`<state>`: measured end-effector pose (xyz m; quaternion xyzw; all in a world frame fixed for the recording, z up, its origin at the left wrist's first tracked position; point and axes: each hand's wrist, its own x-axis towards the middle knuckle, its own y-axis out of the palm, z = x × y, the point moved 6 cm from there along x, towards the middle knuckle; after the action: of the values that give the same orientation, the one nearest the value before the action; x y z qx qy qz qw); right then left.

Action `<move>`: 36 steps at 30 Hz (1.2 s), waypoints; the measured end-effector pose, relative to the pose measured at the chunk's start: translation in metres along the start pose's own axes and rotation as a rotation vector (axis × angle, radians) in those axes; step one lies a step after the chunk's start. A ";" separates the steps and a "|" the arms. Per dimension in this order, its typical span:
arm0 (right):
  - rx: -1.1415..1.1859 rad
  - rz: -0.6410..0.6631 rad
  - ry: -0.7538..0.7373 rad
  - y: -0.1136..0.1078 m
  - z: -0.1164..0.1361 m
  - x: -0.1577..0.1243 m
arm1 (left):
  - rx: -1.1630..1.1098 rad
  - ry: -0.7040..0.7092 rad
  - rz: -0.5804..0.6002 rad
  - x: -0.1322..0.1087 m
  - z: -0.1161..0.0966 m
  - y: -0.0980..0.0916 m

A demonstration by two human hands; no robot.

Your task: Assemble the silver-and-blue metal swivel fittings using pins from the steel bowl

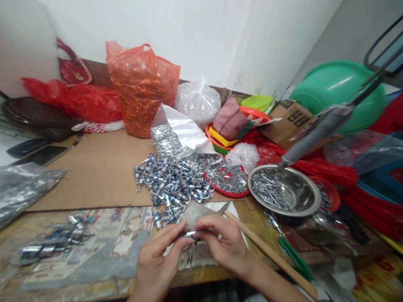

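Note:
My left hand (pixel 159 256) and my right hand (pixel 225 241) meet at the front edge of the bench. Between their thumbs and fingertips they pinch a small silver metal fitting (pixel 190 233), partly covered by the fingers. Just behind it sits a grey block (pixel 197 211). A heap of blue-and-silver metal fittings with rings (pixel 176 182) lies beyond the hands. Beside my right hand rests a wooden-handled tool (pixel 270 251), its metal end near the block. More blue-and-silver fittings (pixel 52 243), blurred, lie to the left.
Behind the heap stand an open clear bag of metal parts (pixel 168 140), an orange bag (pixel 145 92) and a red tray of small pieces (pixel 228 178). On the right are a steel bowl of pins (pixel 283 188), a grey-handled tool (pixel 317 132) and a green basin (pixel 336 94).

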<state>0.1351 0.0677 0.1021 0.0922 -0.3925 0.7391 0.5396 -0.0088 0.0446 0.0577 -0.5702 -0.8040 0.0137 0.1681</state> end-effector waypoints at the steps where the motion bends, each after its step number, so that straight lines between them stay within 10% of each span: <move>1: 0.002 -0.007 0.010 -0.001 0.000 0.000 | 0.007 0.019 0.008 0.000 -0.001 0.000; 16: 0.099 -0.058 0.144 -0.002 -0.006 -0.011 | 0.031 0.313 0.086 -0.001 -0.018 0.006; 36: -0.045 -0.076 -0.059 -0.005 0.015 -0.014 | -0.161 -0.015 0.228 -0.001 -0.003 0.009</move>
<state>0.1407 0.0482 0.1070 0.1166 -0.4210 0.7060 0.5574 0.0002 0.0466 0.0588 -0.6694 -0.7337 -0.0276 0.1129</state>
